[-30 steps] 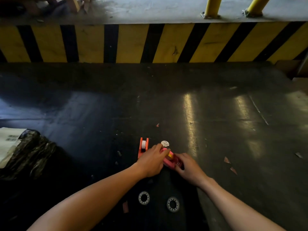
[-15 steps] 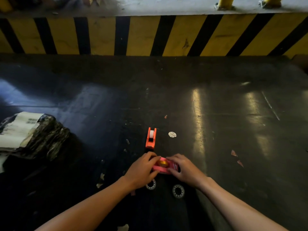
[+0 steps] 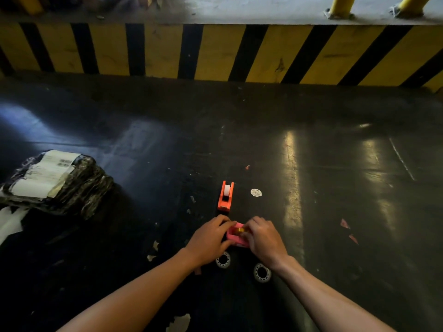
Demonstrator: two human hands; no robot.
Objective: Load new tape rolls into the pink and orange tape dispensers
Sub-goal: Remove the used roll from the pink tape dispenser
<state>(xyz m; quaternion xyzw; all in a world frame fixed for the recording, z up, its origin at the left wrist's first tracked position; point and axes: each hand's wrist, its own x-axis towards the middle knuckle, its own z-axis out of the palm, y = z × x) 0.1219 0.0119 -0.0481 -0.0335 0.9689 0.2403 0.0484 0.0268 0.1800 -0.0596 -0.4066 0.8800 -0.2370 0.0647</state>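
Observation:
The pink tape dispenser (image 3: 234, 236) lies on the dark floor between my hands, with a yellowish roll (image 3: 239, 230) showing in its top. My left hand (image 3: 211, 240) grips its left side and my right hand (image 3: 262, 239) covers its right side, fingers on the roll. The orange tape dispenser (image 3: 225, 195) stands just beyond, a white roll seated in it. Two clear tape rolls lie flat on the floor close to me: one roll (image 3: 223, 259) under my left wrist, the other roll (image 3: 261, 272) by my right wrist.
A small white round sticker (image 3: 256, 192) lies right of the orange dispenser. A black wrapped parcel with white labels (image 3: 55, 182) sits at the left. Scraps of paper litter the floor. A yellow and black striped kerb (image 3: 215, 51) runs across the back.
My hands drew the pink dispenser towards me, away from the orange one. My right hand has closed further over the dispenser's right side. The camera tilted slightly.

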